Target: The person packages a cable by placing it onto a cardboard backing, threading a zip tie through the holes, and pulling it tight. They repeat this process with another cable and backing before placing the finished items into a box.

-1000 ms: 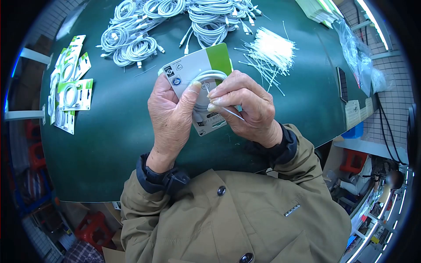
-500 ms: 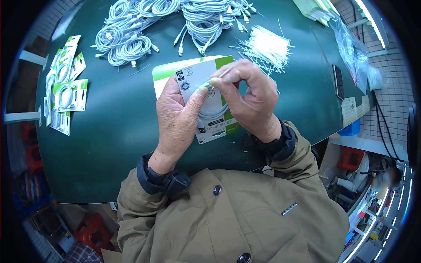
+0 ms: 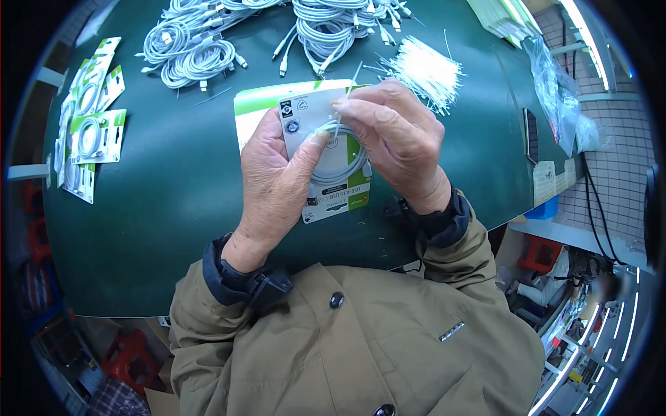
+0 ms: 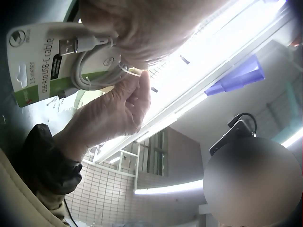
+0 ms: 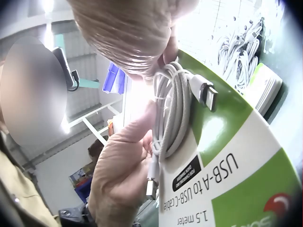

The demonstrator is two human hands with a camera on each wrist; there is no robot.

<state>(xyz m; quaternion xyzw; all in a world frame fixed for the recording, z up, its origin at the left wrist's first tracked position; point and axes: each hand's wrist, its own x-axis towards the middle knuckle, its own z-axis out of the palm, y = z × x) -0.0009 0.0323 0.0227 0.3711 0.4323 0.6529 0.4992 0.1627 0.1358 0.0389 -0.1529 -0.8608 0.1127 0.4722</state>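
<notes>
My left hand (image 3: pixel 305 149) grips a white and green packaging card (image 3: pixel 316 111) from the left, thumb pressing a coiled white USB cable (image 3: pixel 343 166) onto it. My right hand (image 3: pixel 341 109) pinches a thin white tie (image 3: pixel 354 75) at the top of the coil. In the left wrist view the card (image 4: pixel 33 66) and cable (image 4: pixel 92 64) sit above my right hand (image 4: pixel 111 111). The right wrist view shows the cable (image 5: pixel 170 109) bound by a tie, its plug (image 5: pixel 206 90) on the card (image 5: pixel 232 161), and my left hand (image 5: pixel 123 165) below.
A second card (image 3: pixel 257 104) lies on the green table (image 3: pixel 159 208) under the held one. Loose coiled cables (image 3: pixel 277 28) are heaped at the far edge, a bundle of white ties (image 3: pixel 423 66) at the far right. Finished packs (image 3: pixel 87 125) are stacked at the left.
My right hand has carried the tie from the coil's lower right up to its top. The card has turned more upright and sits lower over a second card.
</notes>
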